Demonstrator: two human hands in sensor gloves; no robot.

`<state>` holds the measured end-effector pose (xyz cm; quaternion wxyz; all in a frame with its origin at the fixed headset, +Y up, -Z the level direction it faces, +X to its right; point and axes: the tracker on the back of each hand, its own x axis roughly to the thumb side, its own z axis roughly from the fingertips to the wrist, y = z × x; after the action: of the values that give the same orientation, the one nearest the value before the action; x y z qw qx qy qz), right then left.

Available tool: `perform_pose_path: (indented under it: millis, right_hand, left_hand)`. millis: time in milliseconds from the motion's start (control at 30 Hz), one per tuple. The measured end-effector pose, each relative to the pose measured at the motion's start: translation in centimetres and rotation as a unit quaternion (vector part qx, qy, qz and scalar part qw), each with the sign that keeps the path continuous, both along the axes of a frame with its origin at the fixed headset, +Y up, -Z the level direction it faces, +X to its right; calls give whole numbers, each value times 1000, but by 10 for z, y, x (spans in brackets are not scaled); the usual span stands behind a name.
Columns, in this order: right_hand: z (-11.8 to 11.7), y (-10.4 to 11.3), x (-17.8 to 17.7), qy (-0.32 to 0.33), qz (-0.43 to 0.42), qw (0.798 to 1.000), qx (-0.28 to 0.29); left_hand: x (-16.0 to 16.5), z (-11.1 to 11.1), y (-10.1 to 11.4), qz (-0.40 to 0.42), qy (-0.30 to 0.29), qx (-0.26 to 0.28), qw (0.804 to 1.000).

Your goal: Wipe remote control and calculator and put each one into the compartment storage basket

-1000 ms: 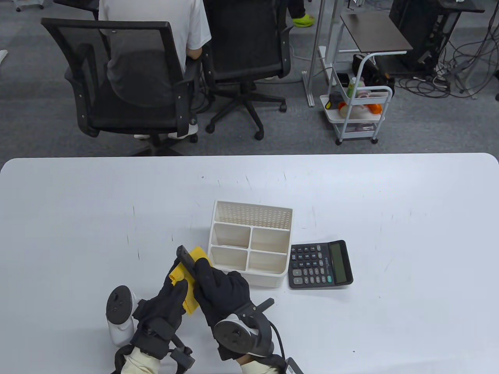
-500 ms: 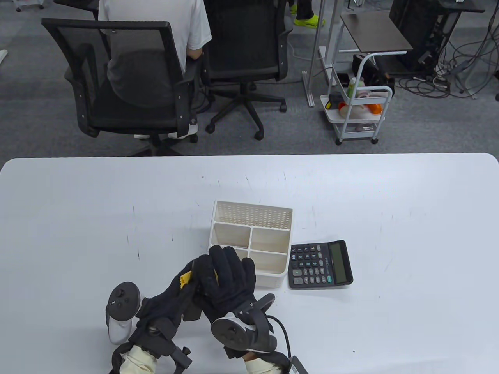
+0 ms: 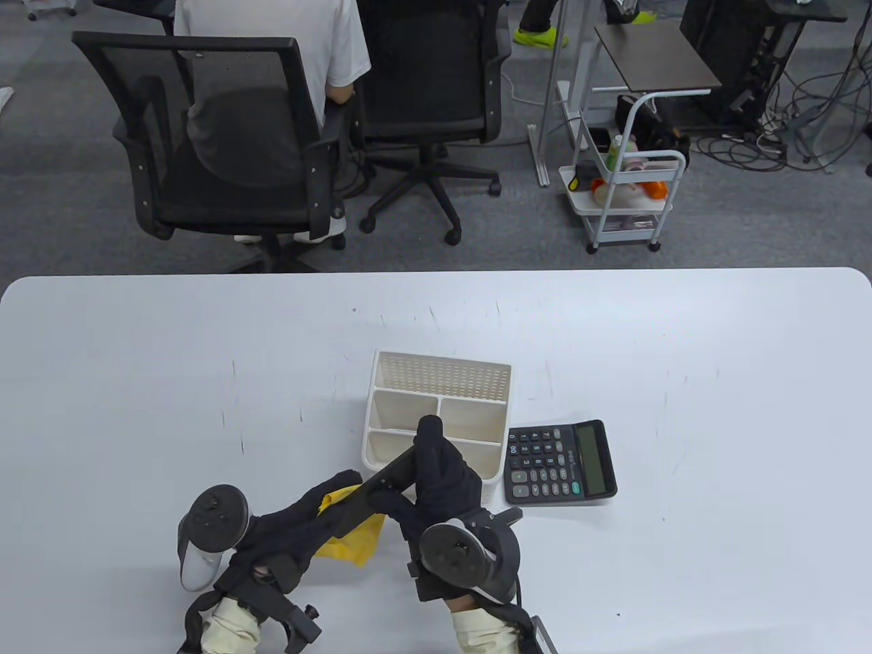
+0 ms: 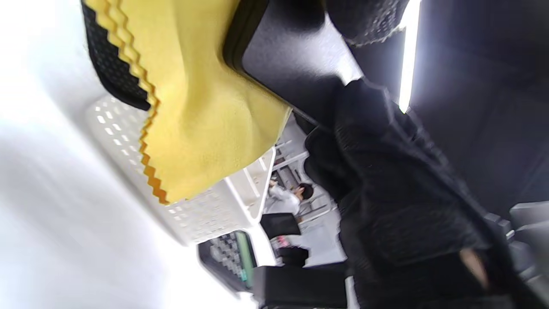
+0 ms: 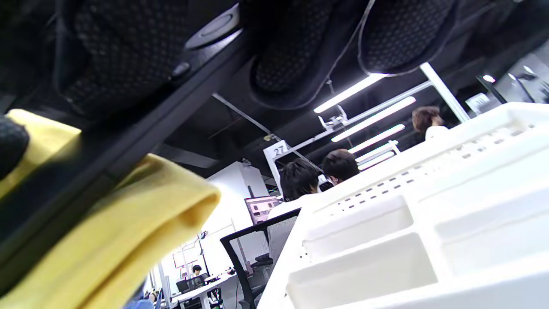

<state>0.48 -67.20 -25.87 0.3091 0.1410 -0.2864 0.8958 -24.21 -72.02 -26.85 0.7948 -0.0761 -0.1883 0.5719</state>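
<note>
Remote control [image 3: 383,484] gripped by right hand [image 3: 443,477], long axis running near-left to far-right, left hand [image 3: 300,524] pinching yellow cloth [image 3: 351,541] against its near-left end, basket [image 3: 439,409] just beyond.

Table view: the black slab-shaped remote control [image 3: 381,485] is covered at its far end by the black-gloved right hand [image 3: 443,470] and at its near end by the black-gloved left hand [image 3: 300,521]; its button face cannot be made out. The yellow zigzag-edged microfibre cloth [image 3: 351,541] lies partly hidden beneath them. Both wrists are cut by the bottom edge. Left wrist view: blurred throughout.
</note>
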Motion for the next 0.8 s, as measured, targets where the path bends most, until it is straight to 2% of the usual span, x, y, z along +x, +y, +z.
perform_pose_path:
  millis: [133,333,400,500,667,800]
  right_hand:
    - [-6,-4,6,31,-87,994,-55]
    - [-9,-7,10,51,-158,982,-94]
    - [-10,-9,11,61,-189,975,-104]
    - [-11,-11,13,61,-219,968,-109]
    - [-12,-14,19,35,-244,963,-106]
    - [-12,-19,27,10,-301,946,-118]
  left_hand:
    - [-3,2,4,30,37,20,999]
    - [-7,7,14,-30,112,103,988]
    - [-6,11,18,-70,146,149,976]
    - [-2,16,23,-136,162,206,955]
    - [13,20,22,-246,135,271,921]
    - [27,21,20,-341,117,316,877]
